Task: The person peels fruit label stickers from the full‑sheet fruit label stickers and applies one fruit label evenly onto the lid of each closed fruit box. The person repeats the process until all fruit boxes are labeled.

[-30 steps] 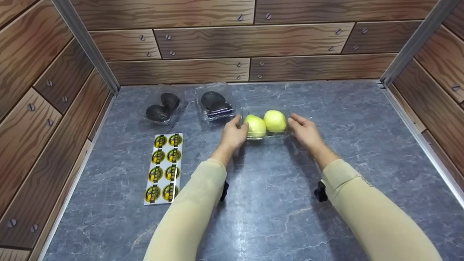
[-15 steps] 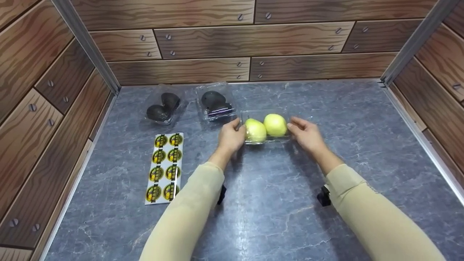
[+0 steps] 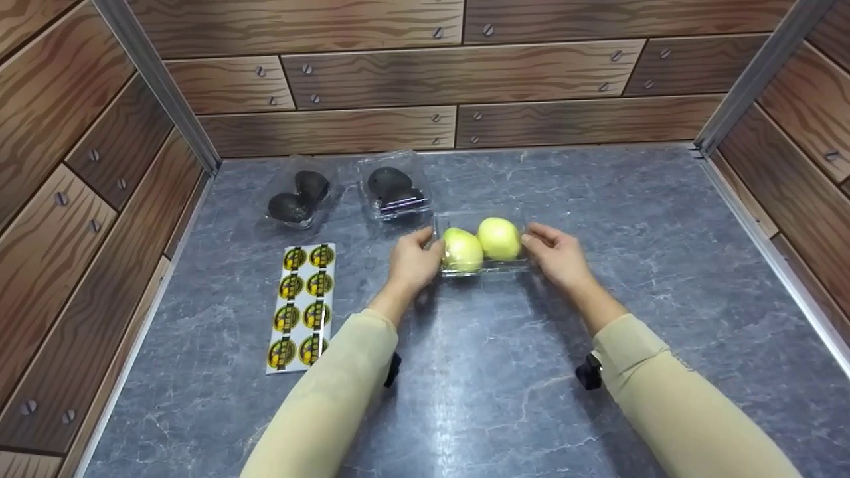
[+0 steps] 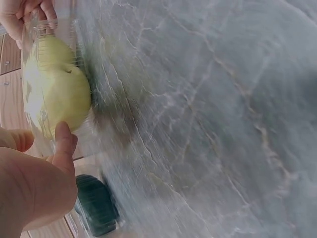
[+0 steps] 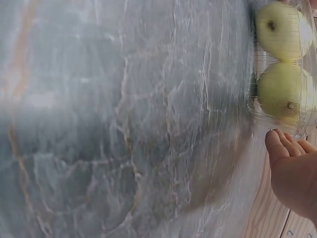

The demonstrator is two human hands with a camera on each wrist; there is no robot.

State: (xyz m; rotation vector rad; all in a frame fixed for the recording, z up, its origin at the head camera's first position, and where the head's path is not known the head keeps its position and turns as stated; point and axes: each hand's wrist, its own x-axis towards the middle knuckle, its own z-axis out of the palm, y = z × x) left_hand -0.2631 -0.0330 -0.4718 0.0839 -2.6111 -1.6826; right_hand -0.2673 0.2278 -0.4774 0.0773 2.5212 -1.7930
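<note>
Pinching from both sides, the left hand (image 3: 413, 263) grips one end of the clear box (image 3: 497, 267), the right hand (image 3: 559, 259) the other, two green fruits (image 3: 499, 238) between them! Looks like the positioning step; the next move seems to call for level, matched hands.

The left hand (image 3: 413, 262) and right hand (image 3: 559, 260) hold a clear plastic box (image 3: 495, 267) of two round yellow-green fruits (image 3: 499, 238); to its left lie two clear plastic boxes (image 3: 396, 159) of dark oval fruits (image 3: 389, 180) and a white rectangular sticker sheet (image 3: 303, 302).
</note>
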